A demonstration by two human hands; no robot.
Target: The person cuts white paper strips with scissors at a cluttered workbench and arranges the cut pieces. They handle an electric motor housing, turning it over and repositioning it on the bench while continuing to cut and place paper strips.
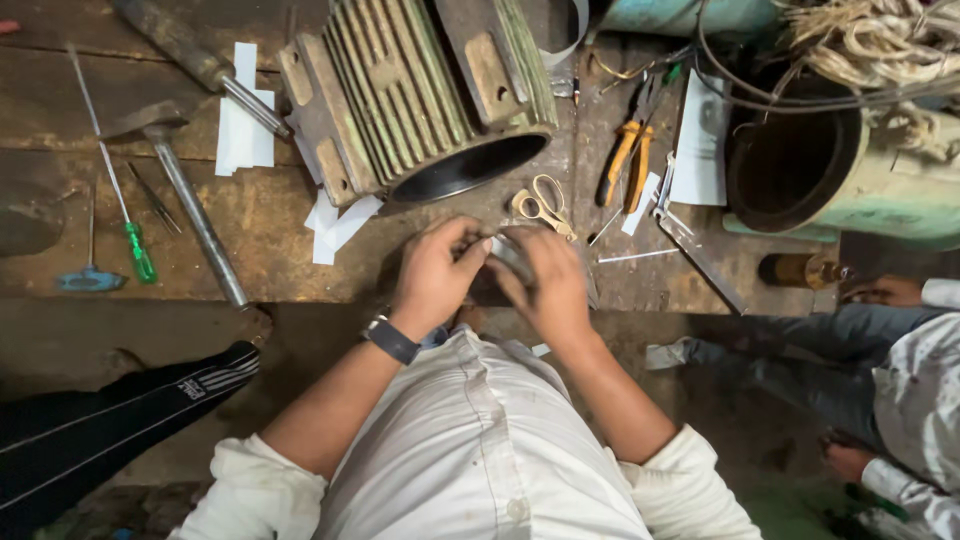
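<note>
Small grey strip (510, 257), looks like folded paper or thin card, sits pinched between both hands at the near edge of the wooden counter (300, 215), right in front of the white shirt. Left hand (435, 275) has its fingers curled onto one end, wristwatch (392, 340) showing, and right hand (550, 280) has its fingers clamped on the other end. Can't really tell what the strip is, it's mostly hidden. Just past the hands lie brass-coloured scissors (542, 205), and farther back the big ribbed motor housing (420, 95) on its side. Orange-handled pliers (628, 155) are off to the right, green screwdriver (135, 245) far left, white paper scraps (245, 125) scattered about.
</note>
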